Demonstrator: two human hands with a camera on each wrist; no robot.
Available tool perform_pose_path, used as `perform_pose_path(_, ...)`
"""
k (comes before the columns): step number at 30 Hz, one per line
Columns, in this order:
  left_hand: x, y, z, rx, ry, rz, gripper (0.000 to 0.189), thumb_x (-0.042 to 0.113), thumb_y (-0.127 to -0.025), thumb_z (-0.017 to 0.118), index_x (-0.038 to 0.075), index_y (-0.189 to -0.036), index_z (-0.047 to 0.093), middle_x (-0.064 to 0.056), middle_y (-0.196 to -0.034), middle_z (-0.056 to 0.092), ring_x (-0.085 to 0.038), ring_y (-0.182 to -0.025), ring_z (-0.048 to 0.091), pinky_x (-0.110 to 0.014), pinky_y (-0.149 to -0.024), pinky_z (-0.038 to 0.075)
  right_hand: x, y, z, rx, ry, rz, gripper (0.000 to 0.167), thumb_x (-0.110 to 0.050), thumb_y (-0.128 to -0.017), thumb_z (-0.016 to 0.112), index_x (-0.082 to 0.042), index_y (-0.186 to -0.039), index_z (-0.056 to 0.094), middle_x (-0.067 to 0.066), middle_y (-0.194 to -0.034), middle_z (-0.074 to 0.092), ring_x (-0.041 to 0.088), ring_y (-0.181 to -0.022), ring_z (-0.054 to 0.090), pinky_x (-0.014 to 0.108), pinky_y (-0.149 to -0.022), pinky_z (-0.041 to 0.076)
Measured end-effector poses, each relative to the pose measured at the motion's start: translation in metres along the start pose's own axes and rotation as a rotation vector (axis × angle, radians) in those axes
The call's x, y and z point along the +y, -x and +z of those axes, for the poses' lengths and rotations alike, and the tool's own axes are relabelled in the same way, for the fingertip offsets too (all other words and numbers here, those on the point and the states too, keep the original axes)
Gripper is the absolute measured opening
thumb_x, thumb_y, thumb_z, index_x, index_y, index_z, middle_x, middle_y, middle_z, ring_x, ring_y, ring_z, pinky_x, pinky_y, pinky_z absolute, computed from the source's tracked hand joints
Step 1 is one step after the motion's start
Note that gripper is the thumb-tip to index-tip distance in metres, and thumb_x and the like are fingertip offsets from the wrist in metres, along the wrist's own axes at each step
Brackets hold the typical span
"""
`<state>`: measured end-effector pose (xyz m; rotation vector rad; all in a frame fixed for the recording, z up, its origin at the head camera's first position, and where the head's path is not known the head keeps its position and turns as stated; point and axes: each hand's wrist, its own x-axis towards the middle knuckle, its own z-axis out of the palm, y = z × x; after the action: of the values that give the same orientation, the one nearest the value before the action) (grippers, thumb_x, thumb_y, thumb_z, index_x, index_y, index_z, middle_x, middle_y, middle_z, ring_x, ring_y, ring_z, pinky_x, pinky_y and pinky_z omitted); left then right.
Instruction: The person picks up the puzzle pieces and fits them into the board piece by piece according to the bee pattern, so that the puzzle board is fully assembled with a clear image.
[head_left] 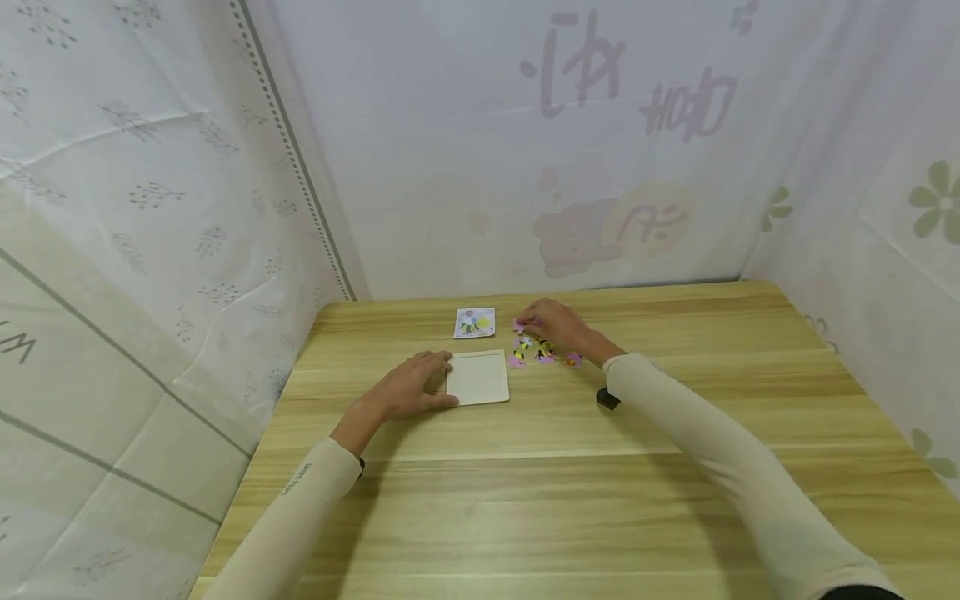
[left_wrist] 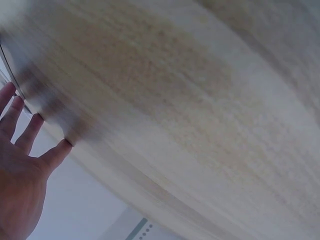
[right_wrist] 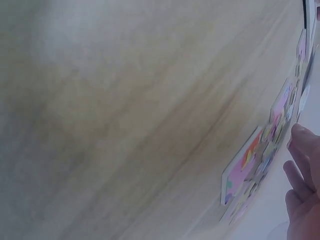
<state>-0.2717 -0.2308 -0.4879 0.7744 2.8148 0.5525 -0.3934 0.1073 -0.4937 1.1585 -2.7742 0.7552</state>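
Note:
A square white board (head_left: 478, 379) with a raised rim lies on the table. My left hand (head_left: 408, 387) rests at its left side, thumb along the near corner and fingers by the far corner. In the left wrist view those fingers (left_wrist: 31, 131) are spread and nearly straight. To the board's right lies a cluster of pink and yellow puzzle pieces (head_left: 546, 357) with bee-like pictures. My right hand (head_left: 557, 323) reaches over the cluster's far side and pinches a puzzle piece (head_left: 518, 327), partly hidden by the fingertips. The right wrist view shows this hand (right_wrist: 305, 175) beside the pieces.
A small printed picture card (head_left: 475, 323) lies just beyond the white board. The wooden table (head_left: 480, 508) ends at patterned curtains (head_left: 435, 208) behind and at both sides. Beneath the right wrist a black object (head_left: 607, 399) shows.

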Motion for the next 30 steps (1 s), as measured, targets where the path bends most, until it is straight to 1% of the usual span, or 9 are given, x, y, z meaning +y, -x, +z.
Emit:
perform_pose_path(5, 0.0, -0.001, 0.0, 0.005, -0.01, 0.003, 0.077, 0.061, -0.092, 0.072, 0.01, -0.147, 0.054, -0.009, -0.162, 0.042, -0.033, -0.151, 0.035, -0.054, -0.123, 0.03, -0.006, 0.002, 0.001, 0.004, -0.011, -0.017, 0.023, -0.012, -0.1, 0.071, -0.006, -0.121, 0.077, 0.009, -0.118, 0.075, 0.026, -0.108, 0.068, 0.043, -0.09, 0.058)
perform_pose_path(9, 0.0, -0.002, 0.0, 0.005, -0.01, 0.004, 0.076, 0.061, -0.091, 0.073, 0.01, -0.145, 0.055, -0.009, -0.162, 0.043, -0.033, -0.151, 0.035, -0.054, -0.122, 0.031, -0.014, 0.002, 0.004, 0.006, 0.009, -0.062, 0.023, -0.012, -0.1, 0.071, -0.005, -0.121, 0.077, 0.011, -0.118, 0.075, 0.028, -0.11, 0.068, 0.044, -0.094, 0.057)
perform_pose_path(11, -0.001, -0.003, 0.0, 0.005, -0.012, 0.007, 0.075, 0.061, -0.091, 0.073, 0.011, -0.143, 0.056, -0.009, -0.161, 0.043, -0.033, -0.151, 0.036, -0.055, -0.122, 0.032, -0.018, 0.001, 0.006, 0.019, 0.03, -0.096, 0.023, -0.011, -0.099, 0.072, -0.004, -0.12, 0.077, 0.012, -0.116, 0.075, 0.029, -0.109, 0.069, 0.044, -0.094, 0.057)
perform_pose_path(14, -0.001, -0.003, 0.001, 0.006, -0.011, 0.006, 0.074, 0.06, -0.09, 0.074, 0.011, -0.143, 0.056, -0.009, -0.161, 0.043, -0.033, -0.15, 0.036, -0.055, -0.121, 0.032, -0.026, 0.001, 0.01, 0.032, 0.036, -0.114, 0.022, -0.011, -0.098, 0.073, -0.003, -0.118, 0.078, 0.012, -0.115, 0.076, 0.03, -0.109, 0.068, 0.044, -0.093, 0.057)
perform_pose_path(17, -0.001, -0.004, 0.001, 0.003, -0.009, -0.003, 0.076, 0.061, -0.09, 0.073, 0.011, -0.145, 0.055, -0.009, -0.162, 0.043, -0.033, -0.151, 0.036, -0.055, -0.121, 0.032, -0.034, -0.001, 0.014, 0.029, -0.01, -0.116, 0.021, -0.01, -0.097, 0.074, -0.002, -0.116, 0.078, 0.013, -0.115, 0.075, 0.03, -0.11, 0.067, 0.044, -0.093, 0.057)
perform_pose_path(20, -0.002, -0.004, 0.001, 0.001, -0.008, -0.009, 0.076, 0.062, -0.09, 0.073, 0.012, -0.145, 0.055, -0.008, -0.162, 0.043, -0.032, -0.151, 0.036, -0.055, -0.121, 0.032, -0.04, -0.003, 0.018, 0.003, -0.04, -0.116, 0.02, -0.01, -0.098, 0.073, -0.003, -0.115, 0.079, 0.013, -0.116, 0.074, 0.028, -0.109, 0.066, 0.042, -0.091, 0.056)
perform_pose_path(23, -0.002, -0.005, 0.001, -0.003, -0.006, -0.011, 0.075, 0.063, -0.09, 0.073, 0.013, -0.143, 0.057, -0.007, -0.162, 0.042, -0.031, -0.151, 0.035, -0.054, -0.121, 0.033, -0.046, -0.003, 0.022, -0.022, -0.033, -0.096, 0.021, -0.012, -0.1, 0.072, -0.005, -0.118, 0.079, 0.01, -0.117, 0.073, 0.023, -0.104, 0.065, 0.037, -0.083, 0.056)
perform_pose_path(26, -0.002, -0.005, 0.001, -0.005, -0.003, -0.01, 0.074, 0.063, -0.09, 0.073, 0.012, -0.142, 0.057, -0.007, -0.161, 0.043, -0.031, -0.151, 0.036, -0.054, -0.121, 0.033, -0.05, -0.002, 0.026, -0.033, -0.018, -0.076, 0.022, -0.017, -0.1, 0.072, -0.01, -0.12, 0.079, 0.007, -0.12, 0.073, 0.019, -0.103, 0.064, 0.033, -0.08, 0.056)
perform_pose_path(30, -0.001, -0.005, 0.0, -0.006, -0.002, -0.009, 0.073, 0.061, -0.09, 0.074, 0.012, -0.141, 0.058, -0.008, -0.161, 0.043, -0.032, -0.151, 0.036, -0.054, -0.121, 0.033, -0.057, -0.002, 0.03, -0.027, 0.0, -0.128, 0.021, -0.018, -0.098, 0.074, -0.01, -0.117, 0.08, 0.007, -0.12, 0.073, 0.022, -0.11, 0.065, 0.037, -0.091, 0.056)
